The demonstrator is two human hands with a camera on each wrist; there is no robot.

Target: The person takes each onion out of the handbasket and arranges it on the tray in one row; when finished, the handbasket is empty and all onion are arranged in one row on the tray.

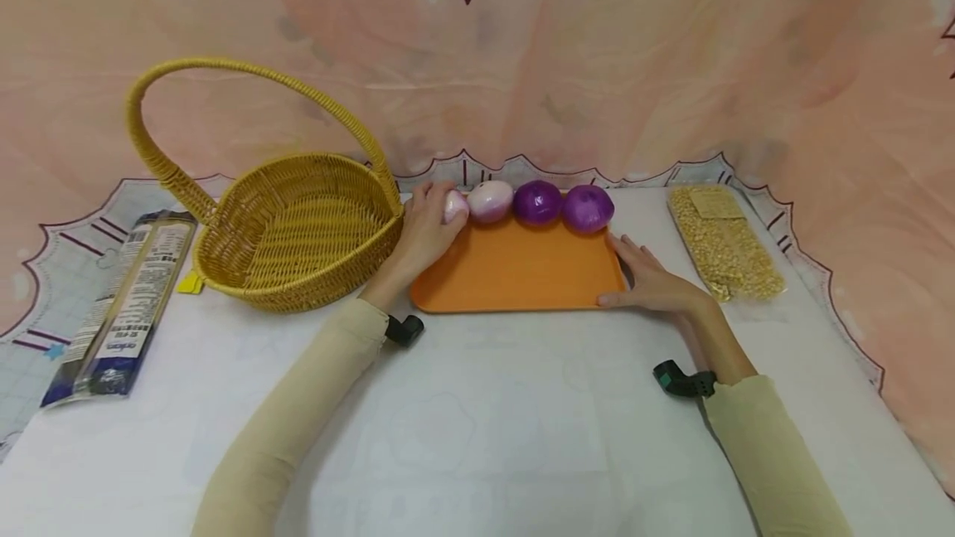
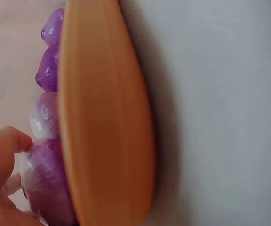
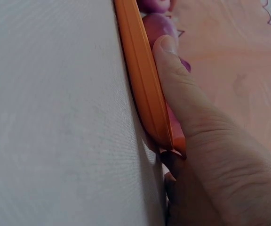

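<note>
In the head view, an orange tray (image 1: 522, 272) lies on the white table with a row of purple onions along its far side. My left hand (image 1: 429, 226) grips the leftmost onion (image 1: 455, 206), its fingers curled over the top; the left wrist view shows this onion (image 2: 48, 181) beside the fingers. To its right sit a paler onion (image 1: 491, 201) and two deep purple onions (image 1: 537, 203). My right hand (image 1: 652, 280) holds the tray's right end. From the right wrist, the thumb lies over the tray's rim (image 3: 147, 89), with the other fingers partly hidden below.
A yellow wicker basket (image 1: 298, 226) with a tall handle stands just left of the tray. Further left lies a long plastic packet (image 1: 123, 305) with printed labels. A clear bag of yellow grains (image 1: 724, 243) rests on the right. A patterned cloth (image 1: 522, 65) hangs behind.
</note>
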